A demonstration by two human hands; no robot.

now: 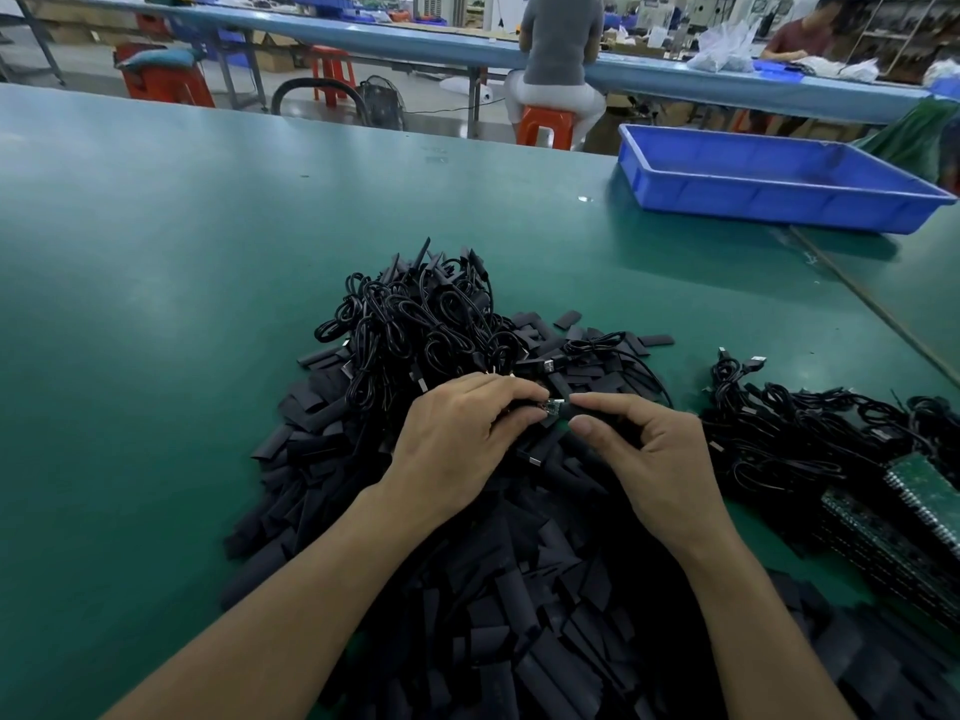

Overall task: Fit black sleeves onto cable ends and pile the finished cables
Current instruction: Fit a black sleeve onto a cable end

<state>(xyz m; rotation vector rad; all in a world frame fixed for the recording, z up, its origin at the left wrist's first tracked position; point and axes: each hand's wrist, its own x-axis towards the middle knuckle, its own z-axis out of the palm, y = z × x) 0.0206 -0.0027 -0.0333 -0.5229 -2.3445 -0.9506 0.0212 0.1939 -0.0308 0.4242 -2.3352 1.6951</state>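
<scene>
Sprawling across the near middle of the table (pixel 156 304), the heap of loose sleeves (pixel 467 589) lay under both hands, with a tangle of coiled cables (pixel 415 324) on its far side. The left hand (pixel 457 428) kept a narrow grip, thumb and fingertips pinched on the cable end (pixel 553 407), whose small bare board showed just past them. Just right of it, the right hand (pixel 649 459) held a black sleeve (pixel 592 405) in a narrow pinch grip, its mouth at the board; whether it had started over the board could not be told. The likeliest fault seemed a snag: if the flat sleeve's mouth stayed collapsed, or met the board at an angle, a corner could catch and the sleeve could buckle. A slack pinch could drop the sleeve into the heap, lost among its like. Farther right, a second pile of cables (pixel 789 423) lay beside green boards (pixel 914 491), with a blue tray (pixel 769 200) at the far right. Both cable piles looked alike, so a sleeved cable could easily land among unsleeved ones.
</scene>
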